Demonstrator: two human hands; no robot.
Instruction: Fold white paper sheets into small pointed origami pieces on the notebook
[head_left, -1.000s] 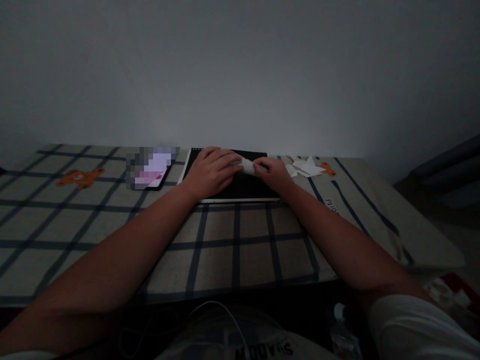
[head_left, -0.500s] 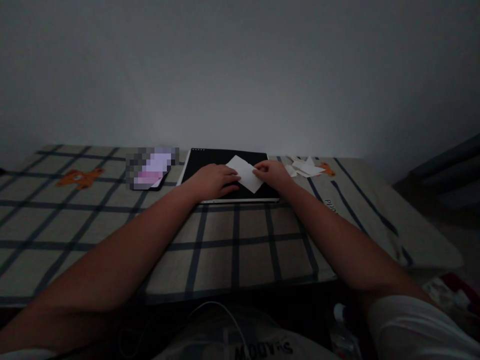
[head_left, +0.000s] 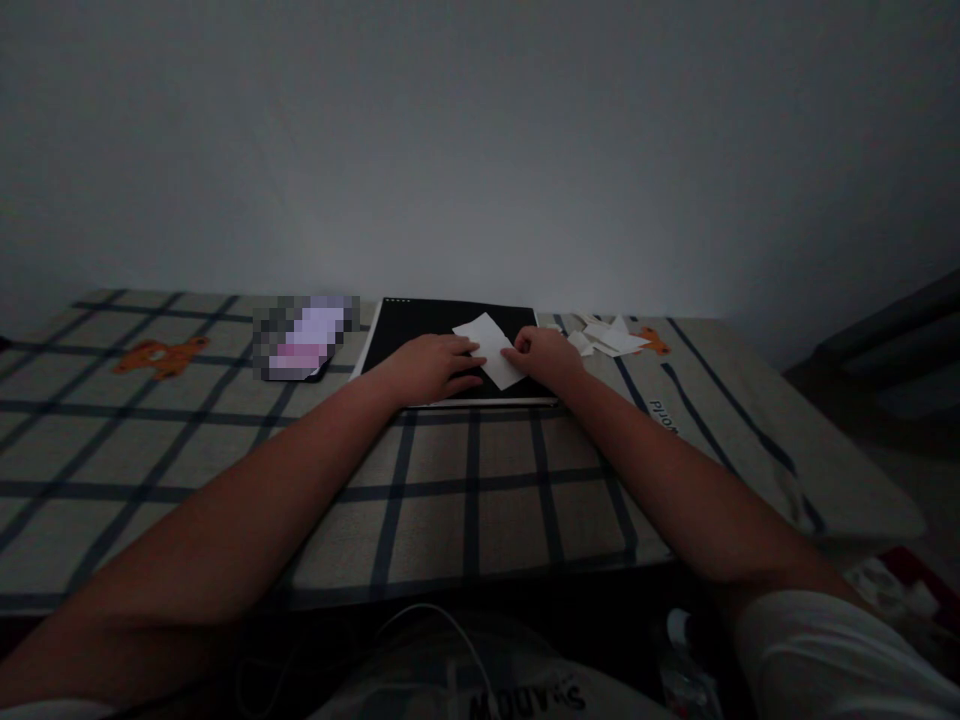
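A white sheet of paper (head_left: 491, 347) lies at an angle on a black notebook (head_left: 409, 325). From the left, my left hand (head_left: 433, 368) rests over the notebook, its fingers stretched out and apart, the tips on the paper's left part. My right hand (head_left: 546, 357) is at the paper's right edge with fingers curled and thumb against the sheet, closed in a pinch on it. Part of the paper's edge is hidden by each hand.
Several folded white paper pieces (head_left: 611, 335) lie right of the notebook. A phone (head_left: 311, 335) with a blurred screen is at left. A checked cloth (head_left: 480, 480) covers the table, which meets a wall behind. Below the front edge are a white cable (head_left: 442, 610) and a bottle (head_left: 682, 660).
My right hand has shifted slightly down and to the left along the paper's edge, its fingers more curled. The paper has turned a little; my left hand has slid slightly down.
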